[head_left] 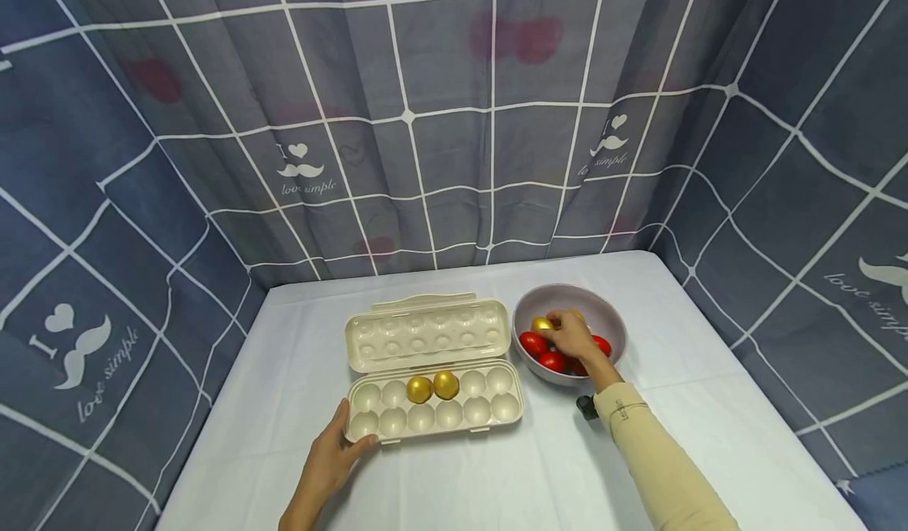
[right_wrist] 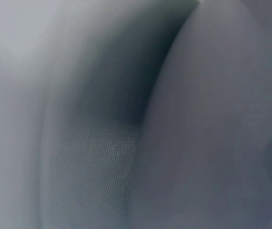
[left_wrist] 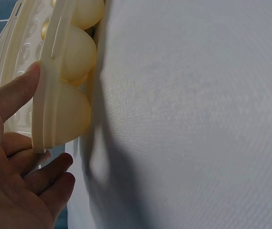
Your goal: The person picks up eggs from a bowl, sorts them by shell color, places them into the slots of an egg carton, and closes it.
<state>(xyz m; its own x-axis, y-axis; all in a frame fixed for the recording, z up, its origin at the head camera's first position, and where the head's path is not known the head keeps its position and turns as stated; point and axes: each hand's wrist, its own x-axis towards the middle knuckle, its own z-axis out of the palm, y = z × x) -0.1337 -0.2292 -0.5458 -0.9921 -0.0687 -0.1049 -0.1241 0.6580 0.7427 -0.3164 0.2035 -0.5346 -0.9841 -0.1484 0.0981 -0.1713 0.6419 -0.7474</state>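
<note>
A cream plastic egg carton lies with its lid folded back. Two gold eggs sit side by side in its far row. My left hand holds the carton's left end; in the left wrist view the thumb presses on the rim, with fingers at the end wall. Inside a mauve bowl, my right hand reaches among red eggs and gold eggs. Its fingertips are among the eggs and partly hidden, so a grasp cannot be made out.
A white cloth covers the table. Grid-patterned curtains hang behind and on both sides. A small black object shows by the right sleeve. The right wrist view is blurred, with the bowl's outer wall close up.
</note>
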